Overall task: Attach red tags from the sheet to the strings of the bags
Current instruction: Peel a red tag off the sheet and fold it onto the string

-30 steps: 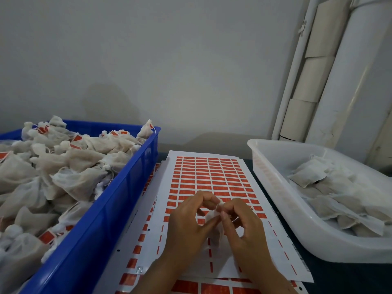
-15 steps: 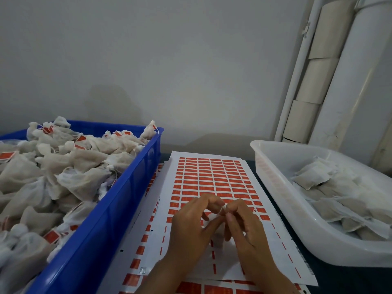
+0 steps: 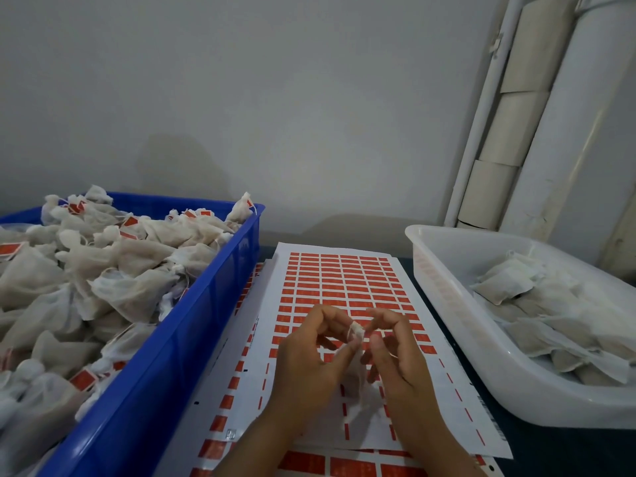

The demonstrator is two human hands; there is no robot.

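1. Two hands work together over the sheet of red tags (image 3: 344, 284): my left hand (image 3: 309, 366) pinches the gathered top of a small white bag (image 3: 356, 339) between thumb and fingertips, and my right hand (image 3: 395, 356) has its fingers curled in at the bag's top, seemingly pinching its string, though the string is too fine to make out.
2. I hold the bag just above the sheet, at about 6 o'clock of the remaining tag rows, so the next tag is only a short reach away.
3. I cannot see a red tag in either hand, so I judge this bag's string is not yet tagged.
4. At 9 o'clock sits the blue crate (image 3: 192, 325), heaped with bags, several showing red tags; I take it as the finished pile, kept on the left-hand side for dropping off.
5. At 3 o'clock the white tray (image 3: 447, 304) holds bags with no tags visible, likely my supply.
6. More tag sheets (image 3: 309, 463) lie stacked beneath on the counter, ready once this one is used up.
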